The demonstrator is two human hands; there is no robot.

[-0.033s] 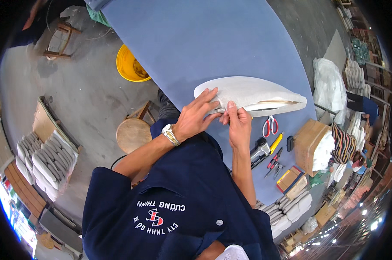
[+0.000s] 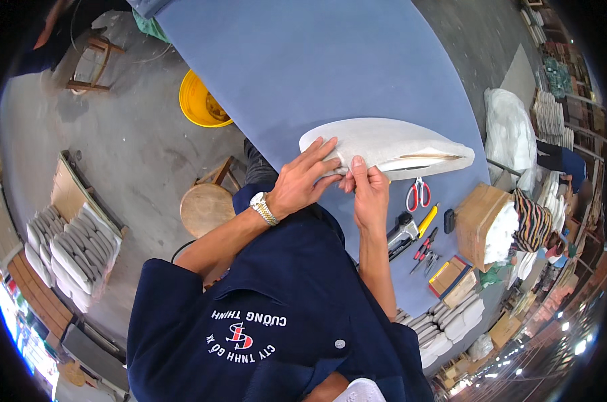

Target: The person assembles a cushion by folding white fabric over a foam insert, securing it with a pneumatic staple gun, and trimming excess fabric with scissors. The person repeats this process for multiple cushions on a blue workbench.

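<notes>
A long rounded pad (image 2: 404, 142) covered in pale grey fabric lies on the blue-grey table. Toward its right end, a slit in the cover shows a brownish edge. My left hand (image 2: 305, 175), with a watch on the wrist, grips the pad's near left edge, fingers over the fabric and thumb at the rim. My right hand (image 2: 369, 191) pinches the cover's near edge between thumb and fingers, close beside the left. What lies beneath the fingertips is hidden. Just right of my right hand are red-handled scissors (image 2: 418, 194), touching or nearly touching the pad.
On the table (image 2: 303, 60) at right lie a staple gun (image 2: 402, 234), a yellow-handled cutter (image 2: 428, 221), red-handled pliers (image 2: 425, 244) and a dark small block (image 2: 449, 221). Beyond stands a cardboard box (image 2: 481, 221). Left are a wooden stool (image 2: 206, 208), yellow bucket (image 2: 199, 100) and stacked pads (image 2: 75, 248).
</notes>
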